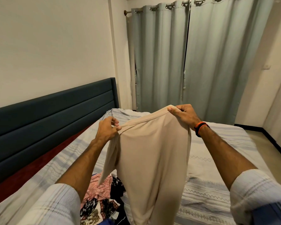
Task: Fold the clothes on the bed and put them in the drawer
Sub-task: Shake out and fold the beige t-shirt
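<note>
Two bare hands hold one beige, soft knit garment (152, 156) up above the striped pale-blue bedsheet (217, 159): my left hand (106, 129) pinches one end of its top hem, my right hand (183, 115) grips the other. I count one heap of patterned clothes (102, 200) on the bed below, pink, black and floral pieces tangled too closely to number. Two grey-green curtains (201, 54) hang behind, beside one dark padded headboard (55, 111). The garment's lower end is cut off by the frame.
</note>
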`<state>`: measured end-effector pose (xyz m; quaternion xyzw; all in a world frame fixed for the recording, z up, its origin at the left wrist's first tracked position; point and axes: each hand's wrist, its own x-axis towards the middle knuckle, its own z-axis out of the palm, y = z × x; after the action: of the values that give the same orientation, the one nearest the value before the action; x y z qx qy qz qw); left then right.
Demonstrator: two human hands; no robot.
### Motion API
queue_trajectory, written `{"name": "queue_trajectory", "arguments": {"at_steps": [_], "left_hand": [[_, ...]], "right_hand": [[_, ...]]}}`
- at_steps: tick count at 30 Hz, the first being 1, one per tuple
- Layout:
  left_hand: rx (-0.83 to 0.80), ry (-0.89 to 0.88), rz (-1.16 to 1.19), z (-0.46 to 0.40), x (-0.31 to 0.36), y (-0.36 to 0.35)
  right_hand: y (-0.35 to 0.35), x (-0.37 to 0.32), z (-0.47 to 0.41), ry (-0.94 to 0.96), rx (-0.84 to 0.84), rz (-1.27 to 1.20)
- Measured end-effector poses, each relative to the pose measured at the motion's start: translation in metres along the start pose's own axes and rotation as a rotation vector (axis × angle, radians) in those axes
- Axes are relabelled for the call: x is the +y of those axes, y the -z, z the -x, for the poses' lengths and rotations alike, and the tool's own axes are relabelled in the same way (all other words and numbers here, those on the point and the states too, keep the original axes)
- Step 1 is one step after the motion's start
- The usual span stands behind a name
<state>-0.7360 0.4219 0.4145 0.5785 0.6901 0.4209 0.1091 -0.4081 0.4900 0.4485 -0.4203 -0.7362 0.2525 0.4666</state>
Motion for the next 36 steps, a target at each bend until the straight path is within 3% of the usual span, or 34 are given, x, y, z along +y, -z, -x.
{"name": "queue_trajectory", "arguments": {"at_steps": [5, 12, 17, 20, 26, 31, 36], "left_hand": [[-0.131, -0.072, 0.012, 0.002, 0.003, 0.006], [-0.297, 0.023, 0.222, 0.015, 0.001, 0.003], [-0.205, 0.038, 0.262, 0.015, 0.000, -0.003], [-0.029, 0.061, 0.227, 0.013, 0.005, -0.010], [0.248, 0.010, 0.223, 0.009, 0.017, -0.007], [0.156, -0.229, 0.018, 0.009, 0.022, -0.001], [0.115, -0.340, -0.339, 0.006, 0.034, -0.001]], "right_hand": [[0.001, -0.001, -0.002, -0.010, 0.050, -0.003], [-0.001, -0.003, -0.006, -0.026, 0.116, -0.028], [-0.002, -0.002, -0.006, -0.032, 0.118, -0.019], [-0.003, -0.006, -0.004, -0.006, 0.103, 0.007], [0.019, 0.004, 0.006, -0.038, -0.053, 0.341], [0.040, 0.011, 0.023, -0.144, -0.230, 0.401], [0.052, 0.017, 0.029, -0.206, -0.219, 0.546]]}}
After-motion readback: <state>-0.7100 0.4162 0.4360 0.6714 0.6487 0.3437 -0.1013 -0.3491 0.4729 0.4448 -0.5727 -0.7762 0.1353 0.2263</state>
